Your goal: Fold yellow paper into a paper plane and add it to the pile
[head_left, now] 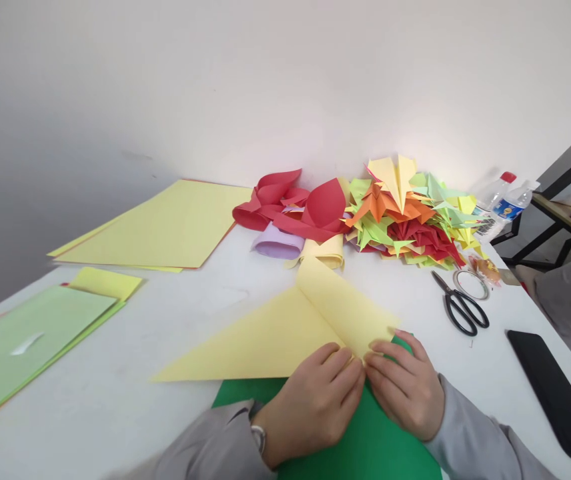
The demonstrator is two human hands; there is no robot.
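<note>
A pale yellow paper (260, 330) lies over a green sheet (365, 437), its right part folded over with a rounded, uncreased bend at the top. My left hand (313, 403) has its fingers pressed together on the paper's lower edge. Close beside it, my right hand (405, 383) grips the folded flap near its lower right corner, fingertips curled on the paper. The two hands nearly meet at the flap's lower tip. What lies under the fingertips is hidden.
Red paper curls (323, 210) and a pile of folded paper shapes (405, 213) stand by the wall. Scissors (460, 307), a tape roll (471, 285) and a black phone-like slab (555, 393) lie right. Yellow sheets (165, 223) and green sheets (40, 327) lie left. Bottles (513, 200) stand behind.
</note>
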